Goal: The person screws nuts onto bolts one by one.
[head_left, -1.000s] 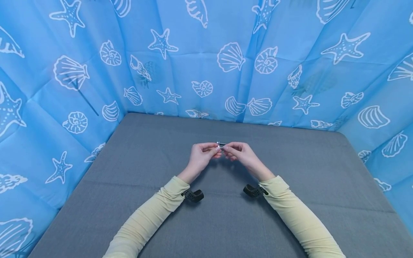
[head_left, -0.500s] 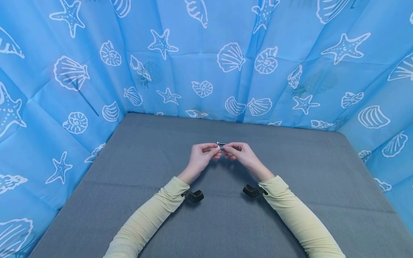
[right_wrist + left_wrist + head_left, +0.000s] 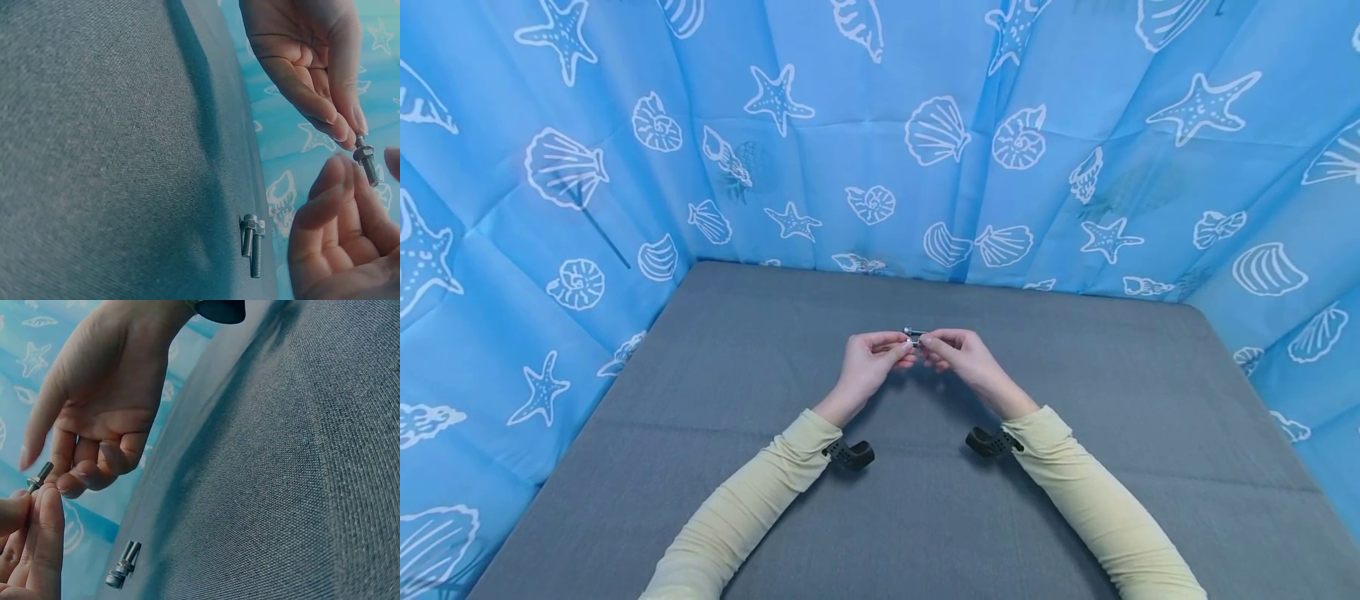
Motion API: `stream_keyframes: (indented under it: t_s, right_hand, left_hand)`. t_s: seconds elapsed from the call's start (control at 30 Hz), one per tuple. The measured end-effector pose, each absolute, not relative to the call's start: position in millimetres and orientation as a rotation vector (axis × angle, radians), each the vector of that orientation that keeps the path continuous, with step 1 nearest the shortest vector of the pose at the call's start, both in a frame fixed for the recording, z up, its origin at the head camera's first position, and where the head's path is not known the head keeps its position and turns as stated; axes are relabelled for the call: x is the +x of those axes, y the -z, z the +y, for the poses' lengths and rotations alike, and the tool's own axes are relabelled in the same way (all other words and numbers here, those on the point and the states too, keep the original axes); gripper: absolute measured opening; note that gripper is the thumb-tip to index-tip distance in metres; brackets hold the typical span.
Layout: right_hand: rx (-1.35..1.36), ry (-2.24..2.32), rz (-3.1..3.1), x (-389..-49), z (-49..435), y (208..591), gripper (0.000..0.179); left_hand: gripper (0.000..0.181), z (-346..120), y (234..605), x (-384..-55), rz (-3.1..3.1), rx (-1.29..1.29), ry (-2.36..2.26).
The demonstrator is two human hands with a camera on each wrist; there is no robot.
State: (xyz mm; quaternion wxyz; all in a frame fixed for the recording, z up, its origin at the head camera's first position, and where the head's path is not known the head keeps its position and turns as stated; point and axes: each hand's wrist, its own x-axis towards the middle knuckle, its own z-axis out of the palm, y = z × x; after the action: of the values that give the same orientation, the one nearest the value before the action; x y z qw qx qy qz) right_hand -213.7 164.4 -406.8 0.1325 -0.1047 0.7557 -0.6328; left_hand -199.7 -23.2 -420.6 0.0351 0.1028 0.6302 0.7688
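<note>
My left hand (image 3: 867, 367) pinches a small metal bolt (image 3: 40, 477) by one end between thumb and fingertips, above the table. A nut (image 3: 363, 152) sits partway along that bolt. My right hand (image 3: 970, 365) is around the bolt's free threaded end, with loosely bent fingers. In the right wrist view its thumb (image 3: 392, 162) stands apart from the bolt, and the fingers are close to it; whether they touch it I cannot tell. Two more bolts (image 3: 253, 245), with what look like nuts near their heads, lie side by side on the table just behind the hands.
A grey cloth-covered table (image 3: 895, 517) spreads beneath both arms. Blue curtains (image 3: 865, 150) with white shell and starfish prints stand along its back and sides. A black wrist device (image 3: 850, 455) hangs inward from the left cuff, and another device (image 3: 988, 443) from the right cuff.
Both hands stay in the same place. The right thumb and fingertips have shifted very slightly near the bolt's end; the left hand's pinch looks the same.
</note>
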Motion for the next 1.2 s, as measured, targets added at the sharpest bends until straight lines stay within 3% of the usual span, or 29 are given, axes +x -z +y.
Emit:
stream_keyframes:
  t_s: [0.43, 0.7, 1.03, 1.2]
  right_hand:
    - [-0.365, 1.868, 2.204, -212, 164, 405, 0.026]
    - [-0.301, 1.812, 2.228, -212, 162, 405, 0.035]
    - [-0.38, 1.851, 2.221, -212, 163, 406, 0.026]
    - [-0.349, 1.818, 2.208, -213, 163, 407, 0.032]
  left_hand:
    - [0.024, -30, 414, -199, 2.103, 0.345, -2.212]
    - [0.022, -31, 394, -186, 2.13, 0.357, -2.199]
    - [0.023, -30, 393, -186, 2.084, 0.339, -2.233]
    - [0.023, -28, 394, -187, 2.088, 0.33, -2.249]
